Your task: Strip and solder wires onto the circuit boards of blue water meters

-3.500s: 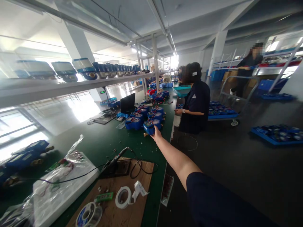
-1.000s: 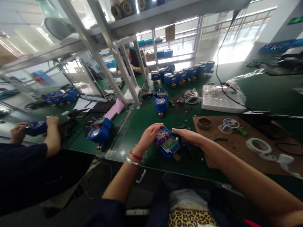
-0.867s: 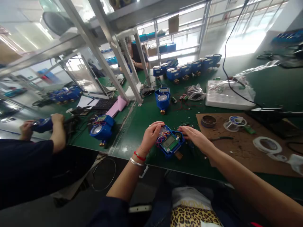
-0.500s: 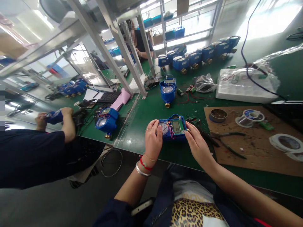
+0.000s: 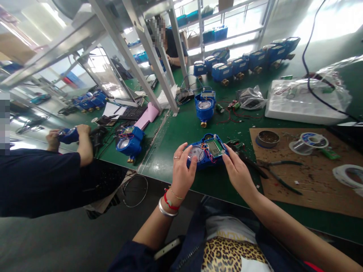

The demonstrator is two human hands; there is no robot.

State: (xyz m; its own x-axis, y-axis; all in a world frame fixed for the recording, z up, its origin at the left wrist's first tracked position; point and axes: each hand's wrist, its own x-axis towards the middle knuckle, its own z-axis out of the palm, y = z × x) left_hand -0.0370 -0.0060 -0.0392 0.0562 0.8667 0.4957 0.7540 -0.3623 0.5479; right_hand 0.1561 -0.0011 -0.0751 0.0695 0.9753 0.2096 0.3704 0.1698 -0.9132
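Between my two hands is a blue water meter (image 5: 202, 160), its top open on a round dial, a green circuit board with a small display (image 5: 215, 148), and thin red and dark wires. My left hand (image 5: 183, 166) grips the dial end, thumb by the dial's rim. On the display end, my right hand (image 5: 236, 168) presses its fingers along the board's right edge. The meter lies tilted at the front of the green bench; its underside is hidden. Beyond it stands another open blue meter (image 5: 204, 107) with a brass fitting.
Pliers (image 5: 279, 173), a solder spool (image 5: 307, 143), a round tin (image 5: 267, 139) and a tape roll (image 5: 350, 175) lie on cardboard (image 5: 283, 196). White foam (image 5: 306, 109) sits behind. A co-worker's hands (image 5: 83, 139) hold a meter at left, near another wired meter (image 5: 130, 141).
The meter in my hands has turned slightly, its display end tilting down to the right. My left fingers have spread a little more around the dial. The view has shifted slightly.
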